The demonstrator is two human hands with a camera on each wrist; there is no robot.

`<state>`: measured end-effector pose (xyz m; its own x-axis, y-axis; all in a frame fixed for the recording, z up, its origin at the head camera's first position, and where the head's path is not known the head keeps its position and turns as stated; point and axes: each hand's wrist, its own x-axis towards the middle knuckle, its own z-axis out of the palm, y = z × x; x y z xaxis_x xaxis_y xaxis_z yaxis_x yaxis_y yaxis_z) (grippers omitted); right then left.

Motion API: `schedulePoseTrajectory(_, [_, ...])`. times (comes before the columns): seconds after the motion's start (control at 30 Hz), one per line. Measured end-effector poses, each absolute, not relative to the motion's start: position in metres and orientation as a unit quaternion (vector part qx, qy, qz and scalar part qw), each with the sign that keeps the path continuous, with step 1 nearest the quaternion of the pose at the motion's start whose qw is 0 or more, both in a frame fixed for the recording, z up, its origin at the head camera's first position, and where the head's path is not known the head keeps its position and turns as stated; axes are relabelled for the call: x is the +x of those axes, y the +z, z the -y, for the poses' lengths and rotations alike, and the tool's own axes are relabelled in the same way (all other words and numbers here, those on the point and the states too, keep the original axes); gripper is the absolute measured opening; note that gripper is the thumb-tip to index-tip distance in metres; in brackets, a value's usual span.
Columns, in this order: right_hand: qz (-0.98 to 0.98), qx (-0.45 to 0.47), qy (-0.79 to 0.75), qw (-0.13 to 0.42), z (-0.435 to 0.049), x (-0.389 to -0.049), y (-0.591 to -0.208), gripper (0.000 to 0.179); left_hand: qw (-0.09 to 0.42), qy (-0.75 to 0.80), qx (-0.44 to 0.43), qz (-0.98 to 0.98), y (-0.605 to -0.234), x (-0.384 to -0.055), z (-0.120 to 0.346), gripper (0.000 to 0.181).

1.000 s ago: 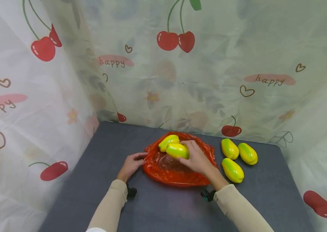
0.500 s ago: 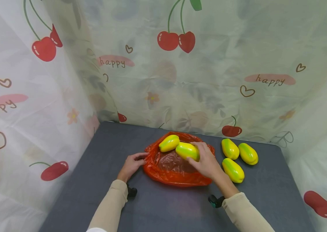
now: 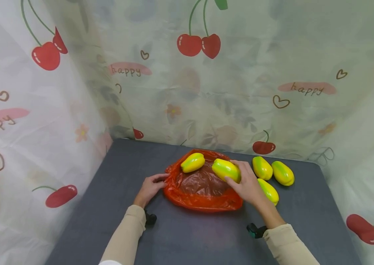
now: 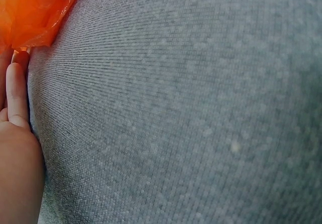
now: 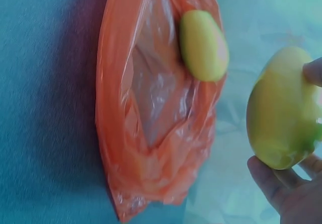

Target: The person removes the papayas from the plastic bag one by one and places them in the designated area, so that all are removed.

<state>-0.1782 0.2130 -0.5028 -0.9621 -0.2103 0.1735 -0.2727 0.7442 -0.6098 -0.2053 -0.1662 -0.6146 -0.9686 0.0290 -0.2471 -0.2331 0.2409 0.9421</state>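
A red plastic bag [image 3: 203, 204] lies with its mouth spread wide on the dark table. Inside, near the back left of its rim, rests one yellow-green papaya [image 3: 192, 162]. My right hand [image 3: 250, 188] grips another papaya [image 3: 224, 169] between thumb and fingers, over the right part of the bag. In the right wrist view this held papaya [image 5: 279, 113] appears beside the bag [image 5: 118, 83], raised in the fingers. My left hand [image 3: 149, 188] pinches the bag's left edge; the left wrist view shows the fingertips right at the orange-red plastic [image 4: 37, 12].
To the right of the bag sit three more papayas: one at the back [image 3: 262, 168], one farther right [image 3: 283, 173], and one in front [image 3: 269, 191], partly hidden by my right hand. A cherry-print curtain [image 3: 207, 92] surrounds the grey table [image 3: 187, 239].
My right hand has moved right with the held papaya, away from the papaya in the bag, and now overlaps the front loose one. My left hand has stayed at the bag's edge.
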Motion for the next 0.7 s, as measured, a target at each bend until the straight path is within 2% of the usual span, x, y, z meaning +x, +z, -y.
schedulePoseTrajectory(0.27, [0.936,0.113,0.330,0.053,-0.234,-0.172,-0.501,0.067,0.110,0.607,-0.071,-0.784,-0.612,-0.204,0.167,0.038])
schedulePoseTrajectory(0.7, [0.940,0.089,0.314,0.097,-0.263,-0.169,-0.501,0.067,0.109,0.608,-0.071,-0.784,-0.614,-0.204,0.166,0.038])
